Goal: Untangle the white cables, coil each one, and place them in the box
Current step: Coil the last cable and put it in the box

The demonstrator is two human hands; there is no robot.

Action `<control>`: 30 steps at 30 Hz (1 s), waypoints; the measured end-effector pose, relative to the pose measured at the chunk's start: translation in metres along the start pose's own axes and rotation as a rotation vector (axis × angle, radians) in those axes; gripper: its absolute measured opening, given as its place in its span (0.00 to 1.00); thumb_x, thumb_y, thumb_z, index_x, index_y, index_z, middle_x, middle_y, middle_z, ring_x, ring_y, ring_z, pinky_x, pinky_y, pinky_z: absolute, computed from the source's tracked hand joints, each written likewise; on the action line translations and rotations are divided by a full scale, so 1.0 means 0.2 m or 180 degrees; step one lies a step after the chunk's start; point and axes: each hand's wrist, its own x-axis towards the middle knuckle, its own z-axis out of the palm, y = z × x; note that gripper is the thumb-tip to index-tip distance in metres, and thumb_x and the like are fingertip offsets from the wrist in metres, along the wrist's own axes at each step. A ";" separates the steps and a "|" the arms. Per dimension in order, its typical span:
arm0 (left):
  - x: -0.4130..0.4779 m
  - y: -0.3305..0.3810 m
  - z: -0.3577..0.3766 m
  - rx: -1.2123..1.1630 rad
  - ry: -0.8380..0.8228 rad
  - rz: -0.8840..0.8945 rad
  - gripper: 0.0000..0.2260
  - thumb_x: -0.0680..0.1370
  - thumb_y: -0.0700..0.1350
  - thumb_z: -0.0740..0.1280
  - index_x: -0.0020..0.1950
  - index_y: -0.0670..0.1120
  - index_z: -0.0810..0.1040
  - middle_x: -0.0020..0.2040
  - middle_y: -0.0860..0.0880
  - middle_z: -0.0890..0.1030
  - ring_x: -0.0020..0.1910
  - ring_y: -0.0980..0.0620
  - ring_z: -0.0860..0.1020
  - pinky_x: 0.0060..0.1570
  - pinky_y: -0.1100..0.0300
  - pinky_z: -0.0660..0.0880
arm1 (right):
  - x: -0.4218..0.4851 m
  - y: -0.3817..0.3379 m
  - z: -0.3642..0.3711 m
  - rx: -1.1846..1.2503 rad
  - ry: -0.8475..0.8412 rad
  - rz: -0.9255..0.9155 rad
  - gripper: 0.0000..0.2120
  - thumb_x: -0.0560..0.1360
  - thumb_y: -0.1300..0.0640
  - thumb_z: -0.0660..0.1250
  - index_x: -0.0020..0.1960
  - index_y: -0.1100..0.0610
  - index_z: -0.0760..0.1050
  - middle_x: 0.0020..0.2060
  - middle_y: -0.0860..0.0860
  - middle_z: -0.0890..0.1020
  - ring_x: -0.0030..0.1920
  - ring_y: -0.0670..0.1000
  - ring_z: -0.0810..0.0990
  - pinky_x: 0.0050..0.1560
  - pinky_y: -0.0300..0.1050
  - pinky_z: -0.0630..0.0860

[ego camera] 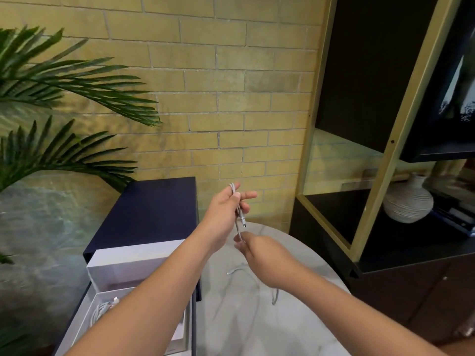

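Marble tabletop (pixel 244 327), brick wall (pixel 218 86) behind. White cable (pixel 238 217) is gripped by left hand (pixel 226 209), pinched at 5 o'clock by right hand (pixel 259 253). Box (pixel 123 263) is seen at 8 o'clock.

Yellow brick wall (pixel 218 98), black gold-framed shelving (pixel 372 124), palm fronds (pixel 64 86).

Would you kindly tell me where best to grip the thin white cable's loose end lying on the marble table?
Probably just behind the tip of the thin white cable, pinched from above: that end lies flat and free on the marble table.
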 end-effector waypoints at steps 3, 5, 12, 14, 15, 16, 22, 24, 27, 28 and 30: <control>-0.01 -0.03 -0.02 0.0992 -0.0147 0.0146 0.19 0.84 0.39 0.51 0.76 0.44 0.59 0.52 0.54 0.81 0.40 0.60 0.79 0.39 0.74 0.73 | -0.01 -0.03 -0.11 -0.0319 -0.0220 -0.0098 0.15 0.82 0.51 0.54 0.60 0.58 0.73 0.54 0.56 0.81 0.55 0.57 0.78 0.53 0.52 0.74; -0.01 -0.05 -0.05 0.1722 -0.0288 0.0261 0.19 0.84 0.40 0.51 0.76 0.46 0.58 0.54 0.54 0.80 0.40 0.65 0.79 0.35 0.76 0.70 | -0.03 -0.04 -0.20 -0.0506 -0.0347 -0.0181 0.14 0.82 0.51 0.55 0.57 0.57 0.74 0.54 0.55 0.81 0.53 0.56 0.78 0.51 0.52 0.74; -0.06 -0.06 -0.12 0.2590 -0.0770 0.0176 0.16 0.84 0.48 0.52 0.69 0.47 0.70 0.45 0.51 0.79 0.39 0.56 0.74 0.49 0.59 0.72 | -0.04 0.00 -0.42 -0.0903 0.0223 -0.0250 0.06 0.79 0.48 0.60 0.47 0.50 0.69 0.39 0.50 0.79 0.42 0.55 0.76 0.42 0.52 0.74; -0.08 -0.05 -0.12 0.2719 -0.0879 0.0194 0.12 0.83 0.52 0.53 0.52 0.48 0.73 0.40 0.54 0.77 0.39 0.56 0.72 0.48 0.55 0.71 | -0.02 0.03 -0.44 -0.0962 0.0423 -0.0331 0.07 0.79 0.48 0.60 0.44 0.50 0.68 0.38 0.51 0.79 0.41 0.56 0.76 0.40 0.52 0.74; -0.09 -0.04 -0.11 0.2810 -0.0935 0.0228 0.13 0.83 0.53 0.53 0.46 0.48 0.71 0.37 0.54 0.75 0.37 0.55 0.71 0.45 0.55 0.70 | -0.02 0.05 -0.45 -0.0986 0.0485 -0.0399 0.08 0.79 0.48 0.60 0.43 0.50 0.68 0.36 0.50 0.79 0.40 0.55 0.75 0.39 0.52 0.73; -0.10 -0.04 -0.11 0.2909 -0.1001 0.0260 0.14 0.83 0.53 0.54 0.43 0.46 0.69 0.36 0.54 0.73 0.36 0.54 0.70 0.43 0.55 0.69 | -0.01 0.06 -0.45 -0.0998 0.0519 -0.0471 0.09 0.80 0.49 0.59 0.42 0.50 0.68 0.34 0.47 0.77 0.38 0.54 0.74 0.37 0.51 0.72; -0.14 -0.03 -0.10 0.2407 -0.1145 0.0110 0.15 0.83 0.52 0.55 0.54 0.46 0.77 0.56 0.36 0.78 0.40 0.52 0.72 0.48 0.56 0.78 | 0.04 0.09 -0.46 -0.0522 0.0541 -0.0656 0.10 0.81 0.53 0.58 0.42 0.50 0.74 0.32 0.35 0.72 0.39 0.47 0.75 0.40 0.48 0.73; -0.15 -0.02 -0.10 0.1894 -0.1072 0.0034 0.12 0.84 0.50 0.55 0.50 0.53 0.78 0.47 0.36 0.77 0.39 0.53 0.70 0.38 0.68 0.74 | 0.06 0.11 -0.45 -0.0171 0.0510 -0.0606 0.10 0.80 0.53 0.60 0.42 0.49 0.75 0.31 0.40 0.74 0.37 0.47 0.74 0.41 0.49 0.72; -0.17 0.01 -0.09 0.1168 -0.0989 -0.0033 0.20 0.84 0.49 0.55 0.39 0.54 0.82 0.33 0.45 0.68 0.39 0.48 0.70 0.38 0.60 0.71 | 0.08 0.12 -0.43 0.0530 0.0511 -0.0517 0.07 0.80 0.55 0.61 0.44 0.52 0.76 0.31 0.45 0.74 0.35 0.47 0.70 0.38 0.46 0.69; -0.18 0.02 -0.09 0.0972 -0.0953 -0.0035 0.23 0.84 0.47 0.54 0.33 0.50 0.80 0.30 0.48 0.68 0.38 0.47 0.70 0.41 0.57 0.71 | 0.08 0.13 -0.41 0.0693 0.0536 -0.0496 0.08 0.80 0.56 0.61 0.44 0.52 0.75 0.32 0.46 0.74 0.35 0.46 0.70 0.38 0.44 0.68; -0.17 0.05 -0.09 0.0605 -0.0796 -0.0037 0.23 0.84 0.44 0.52 0.32 0.41 0.75 0.25 0.53 0.67 0.36 0.49 0.69 0.42 0.57 0.72 | 0.08 0.14 -0.36 0.0995 0.0573 -0.0357 0.11 0.81 0.57 0.58 0.42 0.51 0.74 0.32 0.46 0.74 0.34 0.46 0.70 0.38 0.42 0.68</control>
